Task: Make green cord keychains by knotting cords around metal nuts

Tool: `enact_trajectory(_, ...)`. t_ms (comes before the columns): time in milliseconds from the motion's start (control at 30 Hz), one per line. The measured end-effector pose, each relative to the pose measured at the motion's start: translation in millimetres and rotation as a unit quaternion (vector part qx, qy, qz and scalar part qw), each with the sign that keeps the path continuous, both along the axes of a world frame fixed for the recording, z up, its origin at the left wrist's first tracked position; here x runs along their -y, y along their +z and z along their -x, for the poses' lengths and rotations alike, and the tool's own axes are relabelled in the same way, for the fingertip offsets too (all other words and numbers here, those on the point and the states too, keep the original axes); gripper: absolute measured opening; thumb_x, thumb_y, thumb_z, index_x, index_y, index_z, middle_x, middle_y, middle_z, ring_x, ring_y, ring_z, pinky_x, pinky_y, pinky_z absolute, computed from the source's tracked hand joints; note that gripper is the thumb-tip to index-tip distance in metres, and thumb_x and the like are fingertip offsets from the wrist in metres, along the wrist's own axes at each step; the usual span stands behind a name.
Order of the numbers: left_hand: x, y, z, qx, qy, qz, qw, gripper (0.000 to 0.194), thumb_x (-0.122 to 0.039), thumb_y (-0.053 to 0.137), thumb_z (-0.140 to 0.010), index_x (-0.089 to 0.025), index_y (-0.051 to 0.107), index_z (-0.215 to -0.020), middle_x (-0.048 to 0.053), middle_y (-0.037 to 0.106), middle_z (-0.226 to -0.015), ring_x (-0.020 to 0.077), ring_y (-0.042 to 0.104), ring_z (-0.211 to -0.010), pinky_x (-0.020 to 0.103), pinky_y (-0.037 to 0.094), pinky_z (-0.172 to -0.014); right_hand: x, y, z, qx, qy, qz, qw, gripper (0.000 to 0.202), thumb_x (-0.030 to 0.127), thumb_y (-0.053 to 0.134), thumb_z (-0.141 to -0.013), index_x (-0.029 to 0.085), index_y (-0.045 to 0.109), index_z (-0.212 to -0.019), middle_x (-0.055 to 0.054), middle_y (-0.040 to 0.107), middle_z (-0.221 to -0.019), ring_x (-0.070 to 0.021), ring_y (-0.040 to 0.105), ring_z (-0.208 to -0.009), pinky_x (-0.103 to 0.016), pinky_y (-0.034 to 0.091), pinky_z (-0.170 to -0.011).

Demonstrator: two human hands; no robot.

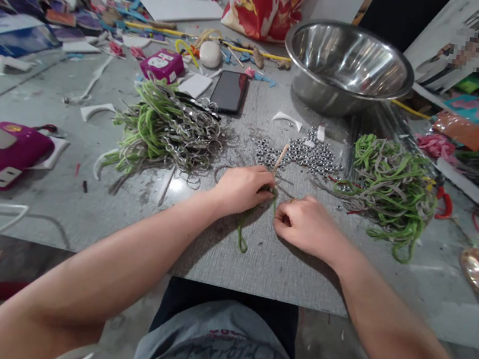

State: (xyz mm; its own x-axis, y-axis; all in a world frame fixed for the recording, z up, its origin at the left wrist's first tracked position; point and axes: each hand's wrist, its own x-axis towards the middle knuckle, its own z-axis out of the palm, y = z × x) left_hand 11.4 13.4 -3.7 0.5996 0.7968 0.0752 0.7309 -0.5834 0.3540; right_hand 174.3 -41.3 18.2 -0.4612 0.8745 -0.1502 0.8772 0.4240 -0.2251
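My left hand (242,189) is closed on a green and grey cord, and a loop of the green cord (241,240) hangs out below it onto the table. A thin wooden stick (281,156) juts up beside its fingertips. Just to the right, my right hand (305,224) has its fingers curled in a pinch at the same cord, whose grey strand runs between the hands. Small silver beads (310,156) lie scattered beyond the hands. A bundle of green and grey cords with metal rings (170,127) is at left, and a heap of loose cords (393,190) at right.
A large steel bowl (348,70) stands at the back, beside a red bag (266,3). A dark phone (229,91) lies near a purple box (163,65). Another purple device (4,156) sits at left. Scraps cover the far left, and an orange-red handle (444,204) shows at right.
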Motion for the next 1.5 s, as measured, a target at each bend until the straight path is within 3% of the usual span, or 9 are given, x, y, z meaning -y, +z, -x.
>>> enact_trajectory(100,0.3,0.6,0.3,0.007,-0.001,0.001,1.0,0.019,-0.033,0.053,-0.082,-0.022,0.063,-0.094,0.002,0.063,-0.091,0.0161,0.059,-0.078,0.025,0.04,-0.061,-3.8,3.8,-6.4,-0.025,-0.01,-0.005,1.0,0.017,0.024,0.053,-0.08,0.018,0.06,-0.065,-0.001,0.063,-0.064,-0.0147,0.053,-0.061,-0.032,0.034,-0.067)
enact_trajectory(267,-1.7,5.1,2.5,0.06,-0.022,0.02,0.998,0.025,-0.031,0.054,-0.079,-0.018,0.062,-0.098,0.003,0.063,-0.085,0.0148,0.057,-0.072,0.026,0.042,-0.064,-21.8,14.4,-41.3,-0.122,-0.122,-0.06,0.983,0.016,0.031,0.052,-0.08,0.02,0.063,-0.075,-0.002,0.064,-0.075,-0.0138,0.054,-0.063,-0.026,0.036,-0.057)
enact_trajectory(500,-5.2,6.4,4.6,0.18,0.015,-0.012,0.984,0.02,-0.014,0.043,-0.079,-0.014,0.062,-0.085,0.003,0.062,-0.081,0.0117,0.055,-0.071,0.024,0.042,-0.067,-32.1,15.4,-65.6,0.03,-0.097,0.023,0.995,0.017,0.033,0.058,-0.073,0.021,0.062,-0.084,-0.004,0.065,-0.083,-0.017,0.056,-0.07,-0.027,0.036,-0.056)
enact_trajectory(633,-2.9,7.3,4.5,0.193,0.038,-0.025,0.98,0.018,-0.015,0.045,-0.077,-0.014,0.062,-0.083,0.003,0.062,-0.08,0.0109,0.053,-0.067,0.023,0.041,-0.062,-29.7,13.6,-59.2,0.087,-0.113,0.04,0.989,0.012,0.026,0.051,-0.074,0.021,0.056,-0.065,-0.001,0.06,-0.064,-0.0142,0.049,-0.057,-0.027,0.027,-0.049)
enact_trajectory(767,2.0,11.2,3.8,0.191,0.02,-0.031,0.981,0.016,-0.018,0.049,-0.077,-0.014,0.064,-0.082,0.002,0.061,-0.078,0.0109,0.053,-0.067,0.023,0.041,-0.061,-30.1,6.9,-50.7,-0.105,-0.158,0.044,0.981,0.012,0.025,0.054,-0.072,0.02,0.054,-0.062,0.001,0.056,-0.058,-0.0109,0.045,-0.052,-0.026,0.029,-0.048)
enact_trajectory(900,7.2,12.6,1.8,0.176,-0.013,-0.024,0.984,0.02,-0.028,0.053,-0.08,-0.015,0.065,-0.088,0.003,0.06,-0.081,0.0125,0.056,-0.071,0.025,0.043,-0.065,-29.1,-2.7,-34.9,-0.436,-0.213,0.162,0.86,0.016,0.033,0.056,-0.074,0.019,0.051,-0.067,0.004,0.055,-0.056,-0.0058,0.038,-0.039,-0.022,0.027,-0.04)
enact_trajectory(1067,10.6,8.6,-1.8,0.154,-0.055,-0.004,0.987,0.03,-0.037,0.06,-0.077,-0.017,0.063,-0.099,0.005,0.059,-0.092,0.0158,0.058,-0.081,0.027,0.045,-0.069,-25.5,-8.4,-21.7,-0.599,-0.224,0.282,0.715,0.021,0.034,0.066,-0.067,0.018,0.052,-0.068,0.004,0.06,-0.055,-0.0032,0.04,-0.032,-0.018,0.024,-0.034)
enact_trajectory(1267,8.9,5.3,-4.4,0.198,-0.078,0.039,0.976,0.014,-0.025,0.055,-0.081,-0.017,0.065,-0.086,0.004,0.058,-0.087,0.0134,0.057,-0.078,0.026,0.045,-0.07,-25.7,-7.2,-21.6,-0.653,-0.234,0.297,0.656,0.02,0.03,0.069,-0.064,0.017,0.054,-0.066,0.004,0.063,-0.055,-0.0038,0.045,-0.033,-0.017,0.028,-0.033)
enact_trajectory(1500,7.0,12.8,-5.3,0.262,-0.037,0.136,0.955,0.017,-0.022,0.055,-0.08,-0.015,0.057,-0.065,-0.003,0.052,-0.064,0.008,0.05,-0.063,0.021,0.039,-0.061,-29.2,-9.2,-20.4,-0.674,-0.278,0.224,0.647,0.016,0.028,0.066,-0.065,0.018,0.053,-0.065,0.005,0.06,-0.054,-0.0031,0.042,-0.033,-0.017,0.03,-0.034)
